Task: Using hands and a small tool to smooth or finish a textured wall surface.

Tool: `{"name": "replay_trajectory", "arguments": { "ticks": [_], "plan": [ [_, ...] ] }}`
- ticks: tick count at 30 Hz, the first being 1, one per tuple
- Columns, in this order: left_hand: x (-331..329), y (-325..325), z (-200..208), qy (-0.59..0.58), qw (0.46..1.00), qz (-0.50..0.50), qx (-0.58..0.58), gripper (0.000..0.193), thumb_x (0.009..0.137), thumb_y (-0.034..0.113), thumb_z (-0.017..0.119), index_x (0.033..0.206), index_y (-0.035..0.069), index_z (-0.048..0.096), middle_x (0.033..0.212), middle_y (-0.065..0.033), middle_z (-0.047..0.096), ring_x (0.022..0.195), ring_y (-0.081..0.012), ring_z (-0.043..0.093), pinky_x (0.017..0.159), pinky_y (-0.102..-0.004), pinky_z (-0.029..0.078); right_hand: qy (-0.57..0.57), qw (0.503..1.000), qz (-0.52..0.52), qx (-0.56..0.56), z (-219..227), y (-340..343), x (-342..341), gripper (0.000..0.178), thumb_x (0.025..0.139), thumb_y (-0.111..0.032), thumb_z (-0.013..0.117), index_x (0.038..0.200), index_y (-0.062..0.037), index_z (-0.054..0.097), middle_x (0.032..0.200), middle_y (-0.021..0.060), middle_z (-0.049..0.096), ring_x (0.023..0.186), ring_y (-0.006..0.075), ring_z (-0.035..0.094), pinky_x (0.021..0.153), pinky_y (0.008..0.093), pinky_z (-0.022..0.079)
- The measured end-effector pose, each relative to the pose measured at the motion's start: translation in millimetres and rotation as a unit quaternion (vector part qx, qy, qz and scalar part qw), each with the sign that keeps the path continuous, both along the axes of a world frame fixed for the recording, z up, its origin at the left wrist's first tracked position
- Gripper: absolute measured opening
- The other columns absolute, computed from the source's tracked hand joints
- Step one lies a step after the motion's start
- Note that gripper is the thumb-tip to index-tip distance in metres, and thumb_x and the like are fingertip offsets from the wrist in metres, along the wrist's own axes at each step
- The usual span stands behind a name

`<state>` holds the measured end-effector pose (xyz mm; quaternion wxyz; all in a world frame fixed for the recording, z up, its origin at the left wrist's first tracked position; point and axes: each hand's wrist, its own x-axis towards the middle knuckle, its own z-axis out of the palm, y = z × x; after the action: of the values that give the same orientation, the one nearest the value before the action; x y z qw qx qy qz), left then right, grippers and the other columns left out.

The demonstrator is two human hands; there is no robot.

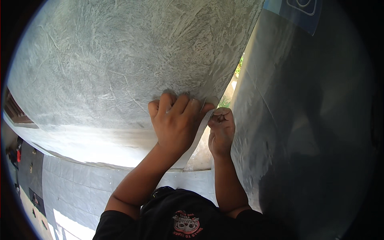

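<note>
A grey wall (120,60) with swirling trowel marks fills the upper left, ending in a slanted edge on its right. My left hand (176,120) presses against its face near that edge, fingers curled and thumb stretched toward the corner. By the thumb shows a thin, pale greyish piece (213,100); I cannot make out its kind. Just right of the edge, my right hand (222,132) is closed, fingertips bent in toward the thumb at the corner. Whatever lies between its fingers is too small to name. Greyish dust marks the fingers of both hands.
A darker grey, smooth surface (304,120) rises close on the right, with a blue sticker (296,14) at its top. Greenery shows through the narrow gap between. Grey floor tiles (80,184) lie below, with small dark items at the far left near a brown frame (16,106).
</note>
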<state>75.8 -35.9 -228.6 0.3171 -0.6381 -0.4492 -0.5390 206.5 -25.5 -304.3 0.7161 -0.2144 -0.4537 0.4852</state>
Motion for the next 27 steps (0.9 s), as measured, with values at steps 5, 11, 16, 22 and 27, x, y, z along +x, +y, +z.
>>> {"name": "replay_trajectory", "arguments": {
  "ticks": [5, 11, 16, 22, 27],
  "plan": [
    [-3.0, 6.2, 6.0, 0.006, 0.999, -0.010, 0.032, 0.034, 0.072, 0.036, 0.076, 0.062, 0.016, 0.050, 0.063, 0.0025, 0.043, 0.066, -0.0190, 0.041, 0.065, -0.0349, 0.024, -0.050, 0.999, -0.020, -0.005, -11.3, 3.2, -3.7, 0.038, 0.071, 0.011, 0.061, 0.102, -0.0063, 0.049, 0.084, -0.0010, 0.045, 0.077, 0.0066, 0.044, 0.074, 0.0210, 0.039],
    [-1.2, 5.0, 4.1, -0.005, 1.000, 0.004, 0.022, 0.043, 0.064, 0.038, 0.083, 0.058, 0.015, 0.048, 0.062, 0.0018, 0.046, 0.066, -0.0207, 0.043, 0.065, -0.0356, 0.025, -0.064, 0.998, -0.014, 0.005, -8.0, 1.7, 2.3, 0.037, 0.072, 0.011, 0.062, 0.103, -0.0063, 0.049, 0.084, -0.0011, 0.044, 0.078, 0.0067, 0.044, 0.075, 0.0217, 0.040],
    [-14.6, -4.0, -26.9, -0.005, 0.999, 0.002, -0.032, 0.037, 0.068, 0.039, 0.080, 0.063, 0.014, 0.053, 0.064, 0.0023, 0.046, 0.070, -0.0214, 0.045, 0.065, -0.0362, 0.025, -0.054, 0.999, -0.003, -0.007, -8.1, -0.2, -2.6, 0.037, 0.072, 0.011, 0.061, 0.102, -0.0060, 0.049, 0.083, -0.0011, 0.044, 0.078, 0.0069, 0.044, 0.074, 0.0217, 0.039],
    [-44.5, 5.8, 6.5, -0.113, 0.987, 0.041, 0.110, 0.029, 0.066, 0.035, 0.084, 0.077, 0.016, 0.066, 0.082, 0.0006, 0.054, 0.086, -0.0213, 0.044, 0.075, -0.0358, 0.032, -0.095, 0.993, -0.074, -0.007, -7.6, -3.4, -5.9, 0.032, 0.076, 0.008, 0.063, 0.101, -0.0059, 0.049, 0.082, -0.0012, 0.045, 0.075, 0.0065, 0.043, 0.073, 0.0213, 0.039],
    [-74.6, 14.0, -32.8, 0.016, 0.986, 0.054, 0.159, 0.031, 0.071, 0.029, 0.081, 0.101, 0.023, 0.073, 0.108, -0.0011, 0.060, 0.094, -0.0204, 0.040, 0.079, -0.0320, 0.034, -0.164, 0.974, -0.156, 0.016, -9.8, -5.3, -11.0, 0.033, 0.078, 0.012, 0.065, 0.101, -0.0068, 0.051, 0.082, -0.0014, 0.049, 0.075, 0.0058, 0.046, 0.071, 0.0199, 0.042]
  ]
}}
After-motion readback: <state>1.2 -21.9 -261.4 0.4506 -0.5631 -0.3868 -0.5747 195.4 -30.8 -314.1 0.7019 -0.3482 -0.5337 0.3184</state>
